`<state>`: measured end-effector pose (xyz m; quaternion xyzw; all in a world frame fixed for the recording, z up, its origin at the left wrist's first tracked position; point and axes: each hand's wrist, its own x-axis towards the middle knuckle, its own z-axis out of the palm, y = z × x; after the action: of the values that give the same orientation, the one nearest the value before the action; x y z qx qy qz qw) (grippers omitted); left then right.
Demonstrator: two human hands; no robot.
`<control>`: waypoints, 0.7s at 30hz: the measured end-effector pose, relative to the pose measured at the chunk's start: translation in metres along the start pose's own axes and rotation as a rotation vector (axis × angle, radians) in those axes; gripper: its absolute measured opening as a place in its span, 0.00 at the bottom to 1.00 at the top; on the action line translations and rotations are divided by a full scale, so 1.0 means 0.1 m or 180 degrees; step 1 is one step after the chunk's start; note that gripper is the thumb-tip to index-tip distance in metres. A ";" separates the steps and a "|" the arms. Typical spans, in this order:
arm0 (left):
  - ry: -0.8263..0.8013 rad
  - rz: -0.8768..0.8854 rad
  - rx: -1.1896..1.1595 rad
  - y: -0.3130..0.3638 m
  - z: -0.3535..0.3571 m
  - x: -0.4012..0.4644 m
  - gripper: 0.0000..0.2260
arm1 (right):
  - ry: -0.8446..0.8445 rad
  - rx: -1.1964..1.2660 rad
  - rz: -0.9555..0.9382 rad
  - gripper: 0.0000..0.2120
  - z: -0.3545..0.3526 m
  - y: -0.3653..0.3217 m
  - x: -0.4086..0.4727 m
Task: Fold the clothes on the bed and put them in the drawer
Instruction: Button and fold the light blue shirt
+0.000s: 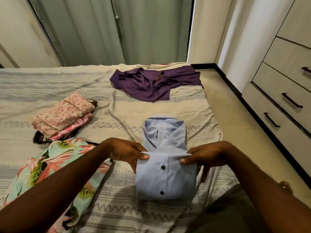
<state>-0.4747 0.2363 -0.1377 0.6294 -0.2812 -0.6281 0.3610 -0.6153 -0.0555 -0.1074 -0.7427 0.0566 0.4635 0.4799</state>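
Observation:
A light blue button shirt (165, 175) lies on the bed (117, 111) in front of me, collar end away from me, its lower half lifted and folded up. My left hand (127, 153) pinches the fold's left corner and my right hand (200, 156) pinches its right corner. A crumpled purple garment (151, 83) lies unfolded at the far side of the bed. A folded pile topped by a pink patterned cloth (62, 115) sits to the left. A floral teal and pink garment (55, 167) lies spread under my left forearm.
A cabinet with dark-handled drawers (286, 105) stands at the right, all drawers closed, across a strip of tiled floor (235, 123). Grey curtains (117, 31) hang behind the bed.

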 end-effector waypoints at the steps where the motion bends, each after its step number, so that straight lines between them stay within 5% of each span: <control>1: 0.0079 -0.0009 -0.0022 0.07 -0.08 0.04 0.18 | 0.0118 -0.0012 -0.0002 0.25 -0.09 -0.03 0.05; 8: 0.1064 0.0036 -0.0027 0.65 -0.88 0.38 0.18 | 0.0953 0.0160 -0.0223 0.16 -0.98 -0.35 0.43; 11: 0.2411 0.0159 -0.0020 0.66 -1.16 0.73 0.11 | 0.2111 -0.0052 -0.0284 0.18 -1.32 -0.32 0.79; 14: 0.4000 0.0078 -0.0163 0.38 -1.21 1.05 0.19 | 0.3310 -0.0267 0.0025 0.24 -1.40 -0.07 1.18; 21: 0.3837 -0.0136 -0.0624 0.02 -1.08 1.41 0.21 | 0.3058 0.1122 0.0131 0.27 -1.18 0.23 1.64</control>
<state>-0.3598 0.1325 -0.2243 0.8434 0.0444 -0.1914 0.5001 -0.4602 -0.0994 -0.2315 -0.7784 0.3628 0.0626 0.5085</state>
